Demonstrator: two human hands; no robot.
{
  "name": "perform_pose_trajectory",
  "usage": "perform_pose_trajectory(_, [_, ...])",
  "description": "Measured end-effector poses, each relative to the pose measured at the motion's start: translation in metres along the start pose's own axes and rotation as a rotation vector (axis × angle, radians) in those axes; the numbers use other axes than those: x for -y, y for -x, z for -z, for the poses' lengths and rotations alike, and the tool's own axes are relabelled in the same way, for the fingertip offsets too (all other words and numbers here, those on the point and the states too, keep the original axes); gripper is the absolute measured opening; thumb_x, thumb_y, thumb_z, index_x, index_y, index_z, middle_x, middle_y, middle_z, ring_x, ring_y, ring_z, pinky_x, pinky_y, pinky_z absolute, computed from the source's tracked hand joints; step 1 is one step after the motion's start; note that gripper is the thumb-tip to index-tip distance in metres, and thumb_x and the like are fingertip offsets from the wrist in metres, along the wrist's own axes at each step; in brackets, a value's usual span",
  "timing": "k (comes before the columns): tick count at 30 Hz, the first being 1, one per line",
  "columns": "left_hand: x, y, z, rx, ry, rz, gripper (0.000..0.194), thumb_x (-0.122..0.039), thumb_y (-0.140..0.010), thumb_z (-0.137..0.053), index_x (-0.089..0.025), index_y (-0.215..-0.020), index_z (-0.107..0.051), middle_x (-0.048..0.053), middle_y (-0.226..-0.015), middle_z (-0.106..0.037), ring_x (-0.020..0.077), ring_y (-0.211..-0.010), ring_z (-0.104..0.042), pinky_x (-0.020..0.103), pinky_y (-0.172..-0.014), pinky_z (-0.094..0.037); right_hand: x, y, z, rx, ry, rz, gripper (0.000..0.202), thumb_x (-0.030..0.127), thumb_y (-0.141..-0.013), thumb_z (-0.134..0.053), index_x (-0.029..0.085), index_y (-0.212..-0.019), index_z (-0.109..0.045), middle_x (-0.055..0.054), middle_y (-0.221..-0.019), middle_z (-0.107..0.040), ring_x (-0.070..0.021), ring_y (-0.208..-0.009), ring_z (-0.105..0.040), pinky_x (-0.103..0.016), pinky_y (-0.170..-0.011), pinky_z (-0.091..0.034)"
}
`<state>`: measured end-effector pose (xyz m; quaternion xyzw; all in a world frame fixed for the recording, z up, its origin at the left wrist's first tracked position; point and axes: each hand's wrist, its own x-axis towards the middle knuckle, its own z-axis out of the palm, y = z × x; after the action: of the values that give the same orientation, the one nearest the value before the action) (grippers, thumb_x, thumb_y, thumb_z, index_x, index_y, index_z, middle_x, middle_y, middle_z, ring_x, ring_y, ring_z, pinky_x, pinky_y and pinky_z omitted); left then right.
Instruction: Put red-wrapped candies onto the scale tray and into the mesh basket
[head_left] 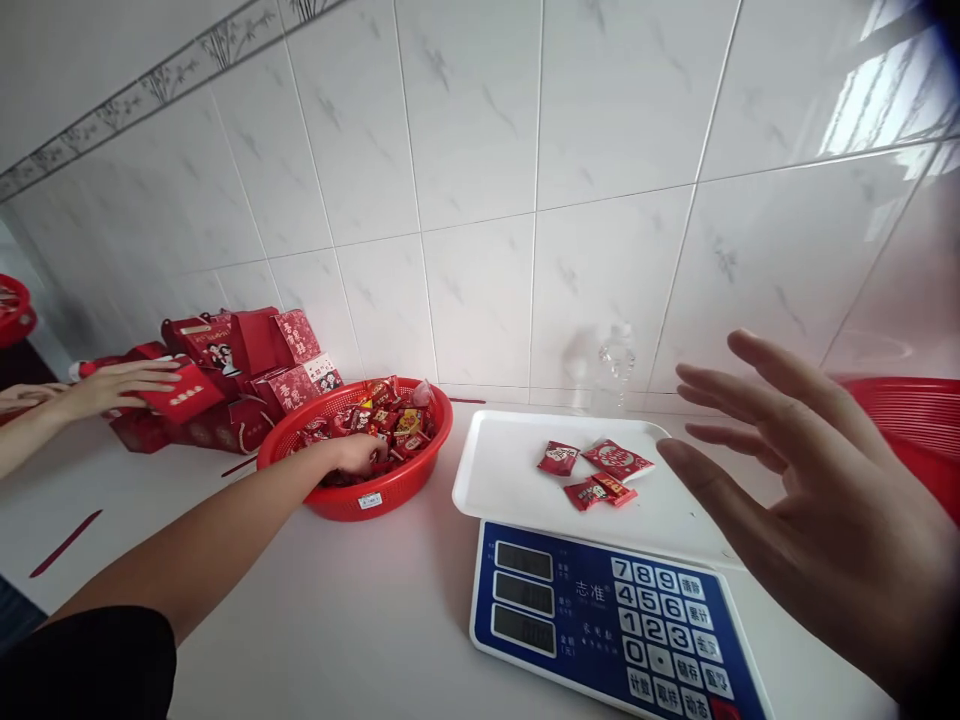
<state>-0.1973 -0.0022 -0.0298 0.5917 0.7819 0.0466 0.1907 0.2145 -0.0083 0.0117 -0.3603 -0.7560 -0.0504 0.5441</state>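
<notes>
My left hand (361, 453) reaches into a red plastic basket (360, 504) of wrapped candies (390, 415). Its fingers curl among the wrappers, and whatever they hold is hidden. Over the right end of the white scale tray (495, 478), my right hand (810, 480) hovers with its fingers spread and nothing in them. Several red candy packets (616, 459) lie on the tray. In front of the tray is the scale's blue keypad panel (592, 615), with three dark displays.
Red gift boxes (259, 345) are piled at the left, where another person's hand (124, 385) touches a red box. A clear bottle (615, 370) stands by the tiled wall, and red baskets (907, 420) are at the far right.
</notes>
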Motion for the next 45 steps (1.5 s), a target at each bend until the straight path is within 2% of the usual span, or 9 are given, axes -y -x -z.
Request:
perform_pose_trajectory(7, [-0.014, 0.010, 0.031, -0.302, 0.307, -0.003, 0.033, -0.008, -0.056, -0.056, -0.020, -0.087, -0.057, -0.006, -0.062, -0.052, 0.0106, -0.051, -0.047, 0.020, -0.048, -0.034, 0.003, -0.002, -0.005, 0.084, 0.007, 0.018, 0.038, 0.049, -0.083, -0.050, 0.036, -0.118, -0.054, -0.001, -0.141, -0.040, -0.0187, -0.074, -0.067, -0.028, -0.044, -0.057])
perform_pose_trajectory(12, [-0.057, 0.014, 0.046, -0.382, 0.644, -0.140, 0.037, -0.013, -0.062, -0.055, -0.019, -0.098, -0.049, -0.003, -0.074, -0.056, 0.0107, -0.058, -0.054, 0.021, -0.052, -0.043, 0.001, 0.003, -0.018, 0.185, -0.028, 0.038, 0.035, 0.042, -0.086, -0.049, 0.031, -0.118, -0.056, -0.007, -0.136, -0.047, -0.0188, -0.071, -0.067, -0.032, -0.050, -0.057])
perform_pose_trajectory(20, [-0.181, 0.044, -0.025, 0.030, 1.185, -0.531, 0.035, -0.010, -0.057, -0.068, -0.019, -0.087, -0.052, -0.004, -0.068, -0.057, 0.0077, -0.058, -0.055, 0.020, -0.056, -0.044, 0.009, 0.004, -0.030, 0.352, -0.287, -0.063, 0.043, 0.038, -0.089, -0.046, 0.024, -0.129, -0.045, -0.012, -0.121, -0.056, -0.0202, -0.087, -0.064, -0.037, -0.068, -0.057])
perform_pose_trajectory(24, [-0.219, 0.055, -0.059, 0.088, 1.225, -0.710, 0.028, -0.007, -0.063, -0.064, -0.019, -0.087, -0.055, -0.001, -0.077, -0.060, 0.0100, -0.069, -0.058, 0.021, -0.060, -0.046, 0.008, 0.002, -0.033, 0.350, -0.246, -0.125, 0.034, 0.031, -0.087, -0.048, 0.024, -0.120, -0.053, -0.009, -0.111, -0.058, -0.0184, -0.087, -0.063, -0.033, -0.070, -0.055])
perform_pose_trajectory(27, [-0.225, 0.055, -0.065, 0.062, 1.187, -0.725, 0.028, -0.008, -0.067, -0.062, -0.020, -0.092, -0.056, 0.000, -0.079, -0.061, 0.0114, -0.072, -0.059, 0.024, -0.065, -0.046, -0.002, 0.000, -0.035, 0.299, -0.216, -0.175, 0.021, 0.024, -0.088, -0.043, 0.024, -0.097, -0.062, -0.005, -0.095, -0.061, -0.0160, -0.078, -0.062, -0.030, -0.066, -0.052])
perform_pose_trajectory(31, [-0.215, 0.048, -0.058, -0.211, 1.228, -0.660, 0.025, -0.012, -0.066, -0.065, -0.020, -0.089, -0.056, -0.002, -0.083, -0.061, 0.0100, -0.073, -0.057, 0.021, -0.067, -0.045, -0.023, -0.007, -0.033, 0.177, -0.154, -0.250, 0.019, 0.021, -0.086, -0.044, 0.021, -0.089, -0.063, -0.004, -0.089, -0.063, -0.0160, -0.075, -0.061, -0.031, -0.067, -0.049])
perform_pose_trajectory(36, [-0.202, 0.042, -0.052, -0.542, 1.378, -0.590, 0.026, -0.016, -0.067, -0.067, -0.020, -0.090, -0.056, -0.001, -0.086, -0.060, 0.0089, -0.074, -0.055, 0.018, -0.066, -0.043, -0.019, -0.004, -0.029, 0.518, -0.331, -0.310, 0.032, 0.027, -0.083, -0.054, 0.024, -0.114, -0.056, 0.000, -0.078, -0.064, -0.0105, -0.055, -0.056, -0.025, -0.053, -0.046])
perform_pose_trajectory(41, [-0.206, 0.043, -0.064, -0.502, 1.371, -0.593, 0.024, -0.025, -0.072, -0.066, -0.021, -0.093, -0.055, -0.001, -0.085, -0.060, 0.0077, -0.065, -0.054, 0.017, -0.056, -0.043, 0.014, 0.013, -0.045, 0.620, -0.363, 0.083, 0.040, 0.015, -0.082, -0.056, 0.026, -0.121, -0.055, -0.005, -0.098, -0.066, -0.0151, -0.082, -0.061, -0.028, -0.071, -0.048])
perform_pose_trajectory(45, [-0.205, 0.041, -0.069, -0.407, 1.329, -0.615, 0.027, -0.038, -0.081, -0.057, -0.021, -0.102, -0.056, 0.002, -0.093, -0.060, 0.0127, -0.081, -0.058, 0.025, -0.070, -0.050, 0.004, 0.008, -0.045, 0.459, -0.379, -0.004, 0.025, 0.015, -0.087, -0.046, 0.022, -0.104, -0.062, -0.004, -0.090, -0.069, -0.0138, -0.079, -0.062, -0.027, -0.070, -0.048])
